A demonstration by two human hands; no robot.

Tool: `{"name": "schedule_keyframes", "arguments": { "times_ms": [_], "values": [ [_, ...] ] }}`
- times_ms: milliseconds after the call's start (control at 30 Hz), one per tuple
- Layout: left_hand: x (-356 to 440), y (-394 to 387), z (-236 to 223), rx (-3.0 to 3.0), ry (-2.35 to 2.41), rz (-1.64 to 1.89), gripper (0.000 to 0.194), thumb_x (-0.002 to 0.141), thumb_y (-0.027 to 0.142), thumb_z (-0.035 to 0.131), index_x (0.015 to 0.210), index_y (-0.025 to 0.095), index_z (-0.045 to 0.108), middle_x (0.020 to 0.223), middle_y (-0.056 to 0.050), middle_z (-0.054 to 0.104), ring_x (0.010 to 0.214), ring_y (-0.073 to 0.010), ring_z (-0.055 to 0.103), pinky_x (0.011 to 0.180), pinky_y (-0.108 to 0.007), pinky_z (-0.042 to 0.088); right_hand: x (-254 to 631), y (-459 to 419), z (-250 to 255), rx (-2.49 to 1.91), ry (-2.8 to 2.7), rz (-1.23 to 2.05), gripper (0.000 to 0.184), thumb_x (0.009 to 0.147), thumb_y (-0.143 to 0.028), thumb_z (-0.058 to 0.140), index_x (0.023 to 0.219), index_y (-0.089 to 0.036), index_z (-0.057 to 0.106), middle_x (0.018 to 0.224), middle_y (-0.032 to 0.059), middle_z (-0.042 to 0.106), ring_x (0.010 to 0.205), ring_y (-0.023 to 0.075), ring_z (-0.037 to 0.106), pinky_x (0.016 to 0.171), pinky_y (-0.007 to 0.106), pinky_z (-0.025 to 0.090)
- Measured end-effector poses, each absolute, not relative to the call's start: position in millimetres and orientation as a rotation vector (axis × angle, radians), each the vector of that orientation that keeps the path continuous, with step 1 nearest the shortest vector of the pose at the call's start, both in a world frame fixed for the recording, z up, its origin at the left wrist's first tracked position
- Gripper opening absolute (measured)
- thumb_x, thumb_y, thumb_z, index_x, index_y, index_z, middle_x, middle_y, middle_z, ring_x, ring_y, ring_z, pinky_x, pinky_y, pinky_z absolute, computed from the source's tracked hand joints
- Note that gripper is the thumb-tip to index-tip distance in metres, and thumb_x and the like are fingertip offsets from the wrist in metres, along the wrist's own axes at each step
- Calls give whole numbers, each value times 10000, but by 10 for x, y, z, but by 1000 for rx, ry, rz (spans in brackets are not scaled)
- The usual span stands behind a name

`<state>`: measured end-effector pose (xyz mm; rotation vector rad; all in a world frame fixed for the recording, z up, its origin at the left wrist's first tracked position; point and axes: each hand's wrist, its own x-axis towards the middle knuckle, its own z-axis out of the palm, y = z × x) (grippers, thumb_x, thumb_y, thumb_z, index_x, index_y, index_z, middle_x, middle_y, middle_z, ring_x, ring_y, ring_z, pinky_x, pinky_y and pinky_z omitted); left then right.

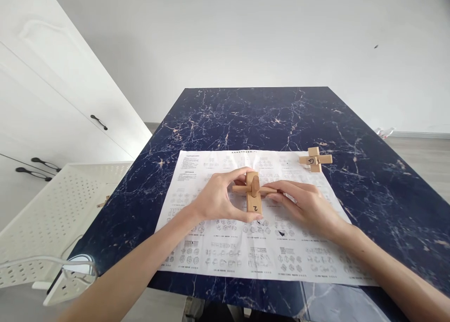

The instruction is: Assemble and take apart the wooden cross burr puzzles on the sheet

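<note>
Wooden block marked "2" (253, 204) is clamped in the left hand (214, 198): thumb pressed at the near end, fingers at the far end. A thin crosswise stick (266, 190) sticks out on both sides of the block, left end in the gap between left thumb and fingers; right end is pinched between thumb and fingertips of the right hand (311, 202). Rounded wooden peg (255, 185) is seen on top of the block, between both sets of fingers. Printed sheet (228, 254) is spread below the fingers; contact with the block cannot be told. Second wooden cross (315, 160) is placed beyond the right fingers, at the sheet's far right corner. Blue marbled table (242, 120) is seen under and beyond all fingers.
</note>
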<state>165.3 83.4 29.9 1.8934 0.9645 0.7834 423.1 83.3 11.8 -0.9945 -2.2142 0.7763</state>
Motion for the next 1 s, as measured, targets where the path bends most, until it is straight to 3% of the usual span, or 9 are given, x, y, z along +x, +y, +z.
{"name": "schedule_keyframes", "arguments": {
  "times_ms": [233, 400, 533, 667, 800, 1000],
  "values": [
    [1639, 855, 311, 1889, 972, 739, 786, 717, 474, 942, 1405, 246, 637, 1201, -82, 788, 1111, -320, 752, 1008, -484, 604, 4218, 834, 118, -1000, -2220, 791, 287, 1132, -390, 495, 1222, -260, 735, 1081, 83, 827, 860, 248, 778, 731, 395, 594],
    [1703, 818, 238, 1884, 995, 776, 914, 722, 438, 944, 1505, 275, 502, 1334, -113, 742, 1220, -356, 728, 1057, -515, 576, 4181, 824, 170, -930, -2129, 511, 270, 1054, -469, 624, 1186, -237, 665, 1141, 126, 751, 1015, 303, 706, 838, 450, 568],
    [1811, 744, 175, 2012, 1077, 768, 942, 698, 467, 945, 1498, 267, 489, 1366, -134, 710, 1226, -391, 702, 1038, -553, 572, 4061, 775, 203, -930, -2093, 427, 228, 1046, -421, 604, 903, -246, 570, 825, 48, 615, 741, 226, 571, 676, 389, 475],
    [1860, 714, 145, 2103, 1059, 795, 893, 699, 556, 944, 1431, 261, 528, 1312, -124, 712, 1175, -367, 705, 1054, -553, 568, 3981, 745, 225, -1028, -2058, 320, 366, 1047, -298, 547, 711, -259, 409, 686, 12, 490, 644, 188, 456, 630, 373, 386],
    [1852, 733, 132, 2149, 1038, 847, 783, 717, 551, 938, 1347, 258, 575, 1241, -106, 731, 1122, -345, 723, 1027, -538, 588, 3994, 733, 242, -1119, -2095, 430, 454, 1058, -302, 521, 669, -261, 290, 558, -38, 375, 521, 140, 337, 545, 350, 298],
    [1856, 748, 112, 2245, 990, 940, 696, 771, 541, 909, 1310, 246, 581, 1129, -79, 758, 1041, -305, 758, 944, -498, 644, 3989, 700, 240, -1151, -2063, 496, 444, 1043, -288, 527, 671, -252, 288, 562, -49, 358, 523, 122, 307, 501, 316, 276]
  ]
}}
